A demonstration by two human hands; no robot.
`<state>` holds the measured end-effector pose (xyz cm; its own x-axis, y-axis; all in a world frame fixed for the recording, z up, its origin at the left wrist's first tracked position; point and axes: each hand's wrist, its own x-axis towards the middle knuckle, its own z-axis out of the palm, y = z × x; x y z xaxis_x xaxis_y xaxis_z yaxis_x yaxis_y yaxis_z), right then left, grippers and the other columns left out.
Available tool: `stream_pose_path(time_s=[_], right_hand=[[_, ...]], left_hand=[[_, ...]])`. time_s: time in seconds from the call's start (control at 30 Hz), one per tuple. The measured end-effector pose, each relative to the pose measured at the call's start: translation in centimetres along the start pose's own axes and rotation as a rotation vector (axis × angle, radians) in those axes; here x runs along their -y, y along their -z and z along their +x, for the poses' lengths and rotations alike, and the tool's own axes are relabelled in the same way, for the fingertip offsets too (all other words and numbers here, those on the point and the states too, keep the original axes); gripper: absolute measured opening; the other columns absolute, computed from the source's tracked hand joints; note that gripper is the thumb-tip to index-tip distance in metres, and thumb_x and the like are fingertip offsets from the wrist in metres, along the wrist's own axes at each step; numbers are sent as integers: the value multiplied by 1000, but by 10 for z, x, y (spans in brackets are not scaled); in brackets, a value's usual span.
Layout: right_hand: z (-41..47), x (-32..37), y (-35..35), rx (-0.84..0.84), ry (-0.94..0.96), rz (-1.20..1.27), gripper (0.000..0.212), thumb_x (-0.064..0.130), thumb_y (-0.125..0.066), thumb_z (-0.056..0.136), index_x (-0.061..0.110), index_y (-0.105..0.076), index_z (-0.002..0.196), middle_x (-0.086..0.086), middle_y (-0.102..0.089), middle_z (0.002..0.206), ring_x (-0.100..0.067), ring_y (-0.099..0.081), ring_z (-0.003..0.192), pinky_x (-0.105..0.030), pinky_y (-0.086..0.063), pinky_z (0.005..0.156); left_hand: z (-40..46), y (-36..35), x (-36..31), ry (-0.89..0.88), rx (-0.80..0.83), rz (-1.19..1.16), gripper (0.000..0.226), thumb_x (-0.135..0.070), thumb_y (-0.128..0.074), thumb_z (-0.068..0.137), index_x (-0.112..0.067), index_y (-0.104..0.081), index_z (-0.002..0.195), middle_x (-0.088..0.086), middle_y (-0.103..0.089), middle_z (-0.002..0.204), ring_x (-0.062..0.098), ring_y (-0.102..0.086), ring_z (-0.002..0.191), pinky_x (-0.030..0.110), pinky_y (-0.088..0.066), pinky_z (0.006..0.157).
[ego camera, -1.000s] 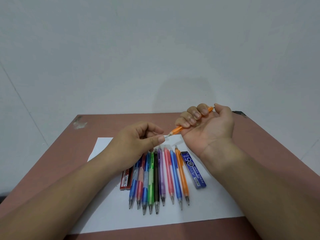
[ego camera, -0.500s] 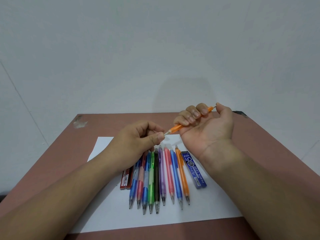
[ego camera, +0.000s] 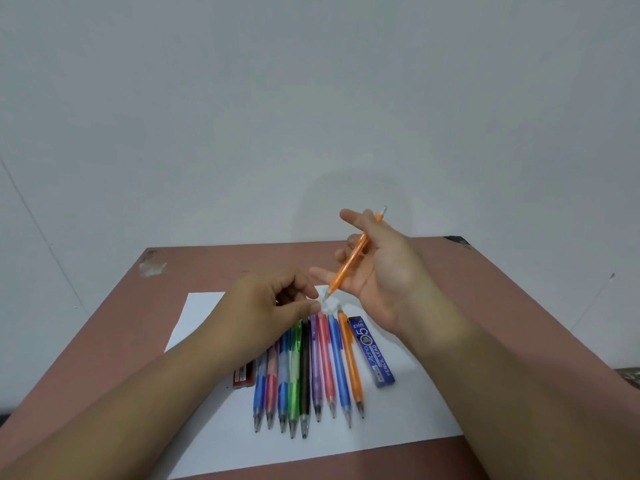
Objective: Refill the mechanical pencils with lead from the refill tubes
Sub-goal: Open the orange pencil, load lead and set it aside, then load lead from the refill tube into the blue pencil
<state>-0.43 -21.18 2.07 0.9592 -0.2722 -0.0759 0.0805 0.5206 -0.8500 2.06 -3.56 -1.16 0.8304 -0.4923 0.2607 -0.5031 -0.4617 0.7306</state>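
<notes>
- Step in hand (judged): opening or loading one pencil. The right hand (ego camera: 384, 268) carries the orange pencil (ego camera: 349, 263) above the white sheet (ego camera: 204, 313), slanted, one end low toward the left hand and the other high and away.
- Right-hand grip: narrow. The barrel lies across the palm; whether the thumb pins it cannot be told. The fingers are mostly extended.
- Left hand (ego camera: 270, 306), above the sheet: thumb and forefinger pinched together at the pencil's lower end. Whether they hold a small part or a lead cannot be told.
- Next move (judged): a steady, aligned feed into a narrow bore; leads are thin and brittle.
- On the sheet: a row of pencils (ego camera: 304, 372), slim translucent plastic barrels with tapered tips.
- Just right of the row: a flat blue lead tube (ego camera: 375, 355). At its left edge: a red tube (ego camera: 243, 375).
</notes>
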Motion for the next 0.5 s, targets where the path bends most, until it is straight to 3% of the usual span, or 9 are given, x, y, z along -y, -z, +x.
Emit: stream_pose_path(time_s=[0.13, 0.2, 0.33, 0.43, 0.5], right_hand=[[-6, 5, 0, -47, 42, -373, 34, 32, -61, 102, 21, -58, 134, -5, -50, 79, -11, -58, 55, -48, -63, 81], [-6, 7, 3, -87, 107, -516, 46, 28, -73, 94, 20, -57, 136, -3, -58, 76, -12, -61, 59, -44, -64, 78], [-10, 17, 21, -183, 212, -900, 48, 42, -88, 74, 29, -63, 113, 5, -70, 101, -14, -70, 90, -43, -62, 81], [-22, 32, 40, -207, 252, -1007, 41, 42, -87, 75, 26, -65, 107, 8, -70, 99, -10, -70, 87, -31, -60, 72], [-29, 42, 56, -215, 245, -1035, 34, 39, -87, 78, 24, -70, 104, 7, -73, 91, -11, -72, 80, -30, -61, 70]], left_hand=[[-3, 2, -4, -45, 9, 59, 7, -32, -72, 90, -34, -68, 84, -29, -66, 89, -6, -63, 83, 9, -48, 66], [-4, 3, -5, -49, 19, 74, 5, -36, -68, 92, -36, -68, 87, -31, -65, 92, -8, -63, 85, 10, -50, 66], [-6, 3, -11, -78, 17, 73, 7, -45, -64, 91, -39, -66, 94, -27, -67, 91, -7, -63, 89, 13, -49, 68], [-7, -2, -23, -98, 34, 73, 9, -45, -65, 91, -40, -67, 98, -25, -67, 94, -11, -60, 93, 8, -45, 70], [-7, -9, -33, -119, 57, 100, 14, -48, -65, 90, -42, -66, 103, -27, -64, 100, -14, -55, 97, 4, -43, 71]])
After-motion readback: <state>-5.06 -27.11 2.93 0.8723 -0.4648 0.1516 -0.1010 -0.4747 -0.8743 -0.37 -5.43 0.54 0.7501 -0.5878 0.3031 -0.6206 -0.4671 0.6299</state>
